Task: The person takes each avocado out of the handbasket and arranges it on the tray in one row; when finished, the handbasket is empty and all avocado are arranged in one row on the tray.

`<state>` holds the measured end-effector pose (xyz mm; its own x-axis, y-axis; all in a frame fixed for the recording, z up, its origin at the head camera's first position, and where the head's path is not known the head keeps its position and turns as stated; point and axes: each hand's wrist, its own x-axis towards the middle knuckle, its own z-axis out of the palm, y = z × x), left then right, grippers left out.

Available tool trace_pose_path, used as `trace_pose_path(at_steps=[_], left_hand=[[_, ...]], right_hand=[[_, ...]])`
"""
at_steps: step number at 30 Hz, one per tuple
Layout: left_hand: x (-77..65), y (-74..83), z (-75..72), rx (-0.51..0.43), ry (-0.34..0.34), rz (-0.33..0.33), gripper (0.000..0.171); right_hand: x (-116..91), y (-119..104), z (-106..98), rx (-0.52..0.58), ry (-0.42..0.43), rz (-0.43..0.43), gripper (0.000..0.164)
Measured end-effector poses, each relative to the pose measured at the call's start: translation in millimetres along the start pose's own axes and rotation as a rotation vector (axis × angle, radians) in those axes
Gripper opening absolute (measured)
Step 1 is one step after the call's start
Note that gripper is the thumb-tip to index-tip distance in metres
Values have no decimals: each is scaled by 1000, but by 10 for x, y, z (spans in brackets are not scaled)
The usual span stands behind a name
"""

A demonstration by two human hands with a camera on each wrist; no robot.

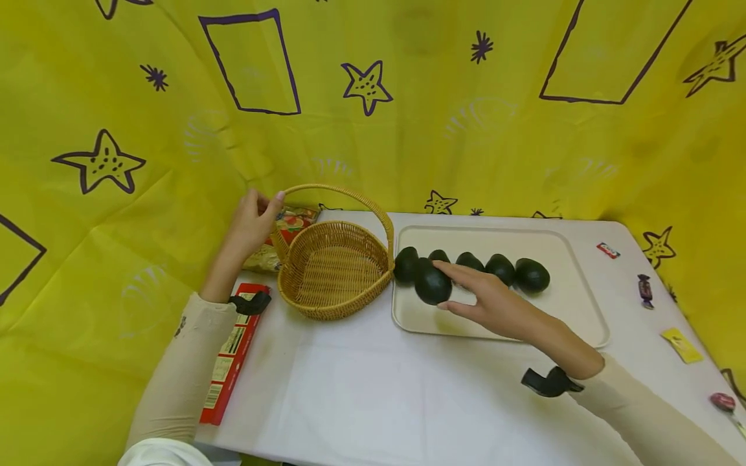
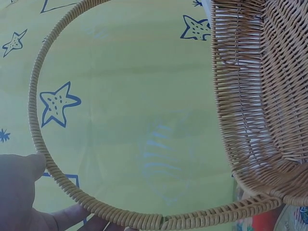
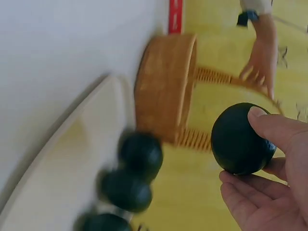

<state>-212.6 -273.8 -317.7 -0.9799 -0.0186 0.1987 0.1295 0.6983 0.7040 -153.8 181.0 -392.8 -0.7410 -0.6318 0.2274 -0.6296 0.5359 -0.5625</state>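
Note:
My right hand (image 1: 489,294) holds a dark green avocado (image 1: 433,282) between thumb and fingers, raised over the left end of a cream tray (image 1: 559,317). Several more avocados (image 1: 531,276) lie in a row on that tray. Left of the tray stands a wicker basket (image 1: 335,268), with nothing inside it. Its tall arched handle (image 2: 36,96) is gripped at the left side by my left hand (image 1: 250,223). In the left wrist view the thumb lies against the handle and the fingers pass behind it. The right wrist view shows the avocado (image 3: 243,138) in front of the handle.
Behind the basket's left side are snack packets (image 1: 294,223). A long red box (image 1: 233,353) lies along the table's left edge. Small wrapped sweets (image 1: 645,291), a yellow packet (image 1: 682,345) and a lollipop (image 1: 723,402) lie to the right. A yellow patterned cloth (image 1: 373,149) hangs behind.

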Motion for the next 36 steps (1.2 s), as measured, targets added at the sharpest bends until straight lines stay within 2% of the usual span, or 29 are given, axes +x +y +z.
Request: trace_pose_path(at_steps=[6, 12, 17, 23, 29, 36], left_hand=[[6, 1, 13, 3, 1, -13, 63], [-3, -12, 1, 6, -3, -11, 63], [7, -17, 2, 11, -11, -11, 63], [14, -24, 4, 22, 3, -8, 63], [5, -38, 2, 31, 9, -16, 64], [16, -23, -1, 28, 11, -16, 65]], right_hand=[[-481, 402, -272, -82, 136, 117, 73], [-826, 814, -519, -144, 175, 242, 76], [-1012, 1108, -725, -106, 155, 376, 80], [-1136, 1465, -919, -125, 69, 497, 81], [-1192, 1753, -900, -104, -3, 564, 79], [-1196, 1916, -847, -55, -38, 602, 84]])
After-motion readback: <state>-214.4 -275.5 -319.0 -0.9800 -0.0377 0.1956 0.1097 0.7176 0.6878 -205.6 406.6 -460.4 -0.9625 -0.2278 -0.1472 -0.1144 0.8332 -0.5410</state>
